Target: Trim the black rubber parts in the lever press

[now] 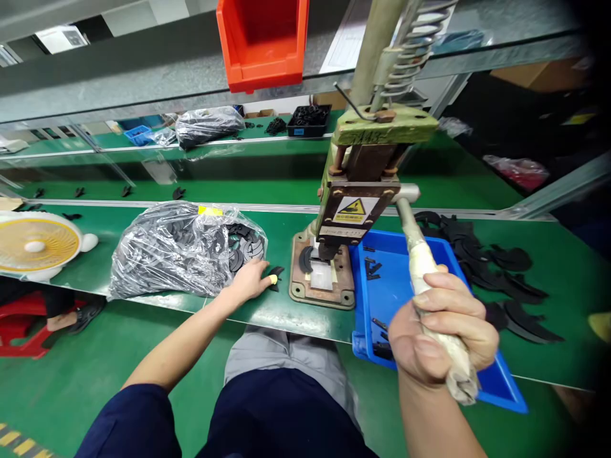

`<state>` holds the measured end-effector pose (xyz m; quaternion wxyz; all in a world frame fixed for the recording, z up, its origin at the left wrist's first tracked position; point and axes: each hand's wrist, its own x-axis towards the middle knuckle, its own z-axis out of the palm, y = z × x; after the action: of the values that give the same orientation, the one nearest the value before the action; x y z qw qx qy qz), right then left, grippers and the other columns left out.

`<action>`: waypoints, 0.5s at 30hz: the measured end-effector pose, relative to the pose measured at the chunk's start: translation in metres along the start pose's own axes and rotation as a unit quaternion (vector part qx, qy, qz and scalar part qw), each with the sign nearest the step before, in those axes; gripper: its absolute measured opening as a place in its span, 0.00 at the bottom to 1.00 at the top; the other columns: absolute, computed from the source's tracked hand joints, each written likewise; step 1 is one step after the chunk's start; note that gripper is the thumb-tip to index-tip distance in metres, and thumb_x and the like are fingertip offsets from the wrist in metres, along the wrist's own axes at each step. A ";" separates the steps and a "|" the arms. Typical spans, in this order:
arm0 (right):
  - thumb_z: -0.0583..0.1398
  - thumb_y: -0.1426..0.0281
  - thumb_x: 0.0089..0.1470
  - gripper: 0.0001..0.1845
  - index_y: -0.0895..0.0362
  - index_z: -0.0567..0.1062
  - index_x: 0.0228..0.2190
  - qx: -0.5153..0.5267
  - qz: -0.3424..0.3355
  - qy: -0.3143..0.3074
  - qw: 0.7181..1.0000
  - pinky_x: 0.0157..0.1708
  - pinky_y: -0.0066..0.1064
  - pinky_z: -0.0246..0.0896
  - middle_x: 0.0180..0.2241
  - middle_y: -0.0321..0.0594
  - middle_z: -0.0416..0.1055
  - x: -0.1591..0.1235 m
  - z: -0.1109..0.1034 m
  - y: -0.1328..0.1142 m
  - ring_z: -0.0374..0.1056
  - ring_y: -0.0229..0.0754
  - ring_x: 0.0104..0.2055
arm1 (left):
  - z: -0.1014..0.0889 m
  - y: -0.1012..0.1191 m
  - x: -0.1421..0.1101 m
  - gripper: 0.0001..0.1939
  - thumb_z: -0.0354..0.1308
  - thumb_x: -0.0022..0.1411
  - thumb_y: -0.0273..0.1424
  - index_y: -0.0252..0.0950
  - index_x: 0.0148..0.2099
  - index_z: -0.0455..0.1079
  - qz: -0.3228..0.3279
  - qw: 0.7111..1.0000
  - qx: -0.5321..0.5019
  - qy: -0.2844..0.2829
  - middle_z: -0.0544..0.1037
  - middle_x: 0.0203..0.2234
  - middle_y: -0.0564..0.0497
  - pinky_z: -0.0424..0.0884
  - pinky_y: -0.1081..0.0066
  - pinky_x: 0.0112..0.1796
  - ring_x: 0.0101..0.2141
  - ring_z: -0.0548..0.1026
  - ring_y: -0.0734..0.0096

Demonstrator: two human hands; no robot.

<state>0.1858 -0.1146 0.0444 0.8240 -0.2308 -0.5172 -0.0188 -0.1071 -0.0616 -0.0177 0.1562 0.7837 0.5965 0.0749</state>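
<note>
My right hand (442, 324) is wrapped round the tape-covered lever handle (417, 251) of a green hand press (365, 184). On the press base (298, 283) lies a dark curved part (312, 259), beside a pale block (321, 275) under the ram. My left hand (249, 280) is at the mouth of a clear plastic bag (167, 254) full of dark curved parts (245, 248). Its thumb, with a yellow wrap on the tip, stands apart from the fingers, whose ends are partly hidden against the bag. A small black piece (277, 275) lies by that thumb.
Right of the press, a blue tray (389, 254) holds small black pieces. Black curved parts (510, 280) are piled beyond it. A fan (38, 245) stands at left. Above hangs an orange bin (265, 70). A black tray (309, 121) sits on the back shelf.
</note>
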 end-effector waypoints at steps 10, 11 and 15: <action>0.63 0.62 0.42 0.11 0.52 0.65 0.23 -0.016 -0.038 -0.016 0.999 0.50 0.51 0.67 0.25 0.33 0.69 0.002 -0.003 0.004 0.72 0.46 0.39 | 0.001 0.016 0.018 0.09 0.65 0.52 0.26 0.35 0.34 0.67 -0.097 0.958 -0.268 -0.039 0.71 0.24 0.57 0.66 0.74 0.30 0.26 0.70 0.75; 0.63 0.62 0.42 0.11 0.52 0.65 0.24 -0.015 -0.037 -0.018 0.999 0.51 0.50 0.67 0.26 0.33 0.69 0.002 -0.003 0.004 0.72 0.45 0.39 | -0.002 0.020 0.020 0.10 0.66 0.52 0.28 0.35 0.33 0.67 -0.100 0.938 -0.330 -0.034 0.71 0.23 0.57 0.66 0.75 0.29 0.24 0.69 0.76; 0.62 0.63 0.42 0.10 0.52 0.65 0.24 -0.020 -0.023 -0.017 0.999 0.52 0.50 0.66 0.26 0.32 0.68 0.002 -0.002 0.002 0.71 0.45 0.39 | -0.015 0.047 0.039 0.18 0.72 0.46 0.33 0.33 0.34 0.67 -0.108 0.863 -0.494 -0.009 0.72 0.22 0.57 0.65 0.78 0.26 0.22 0.69 0.79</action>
<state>0.1888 -0.1131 0.0443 0.8099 -0.2355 -0.5354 -0.0438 -0.0582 -0.0335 0.0093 0.5351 0.5350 0.5613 0.3353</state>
